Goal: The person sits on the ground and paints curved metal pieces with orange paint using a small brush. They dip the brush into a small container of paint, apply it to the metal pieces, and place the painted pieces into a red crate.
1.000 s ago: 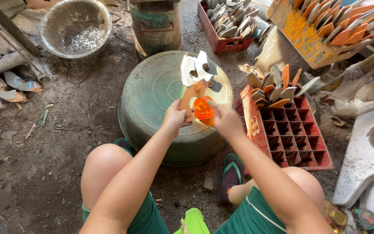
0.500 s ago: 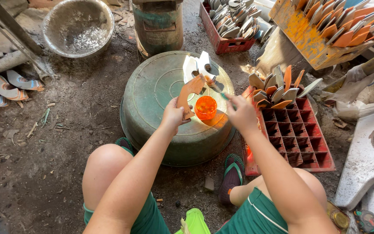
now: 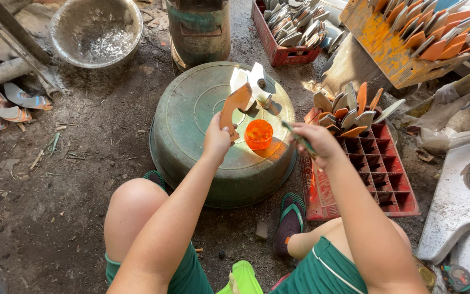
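Observation:
My left hand [image 3: 217, 139] grips a curved orange-brown piece [image 3: 235, 106], held upright over an upturned green basin [image 3: 191, 125]. My right hand [image 3: 314, 142] holds a thin brush [image 3: 284, 122] whose tip points toward the piece. A small orange cup [image 3: 259, 134] stands on the basin between my hands. Pale cut pieces [image 3: 251, 81] lie at the basin's far side.
A red compartment crate [image 3: 379, 174] with several flat pieces at its far end sits right of the basin. Another red crate [image 3: 289, 30] and an orange crate [image 3: 409, 32] hold more. A metal bowl [image 3: 94, 30] and a rusty can [image 3: 198, 30] stand behind. Curved pieces [image 3: 6, 103] lie left.
My right hand has moved away from the orange cup to the right, lifting the brush out. My left hand still holds the curved piece, now raised a little more upright.

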